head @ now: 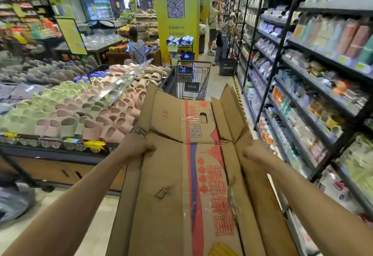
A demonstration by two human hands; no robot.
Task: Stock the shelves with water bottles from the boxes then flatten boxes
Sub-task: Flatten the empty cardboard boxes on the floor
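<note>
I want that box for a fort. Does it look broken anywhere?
Yes. The flattened brown cardboard box with red print, held by the left hand and right hand, has ragged top flaps, a tear across its fold, and loose clear tape.

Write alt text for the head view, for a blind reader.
The left hand and right hand grip the side edges of a flattened cardboard box held out in a shop aisle. A shopping cart stands beyond it, slippers piled to the left, stocked shelves to the right.
</note>
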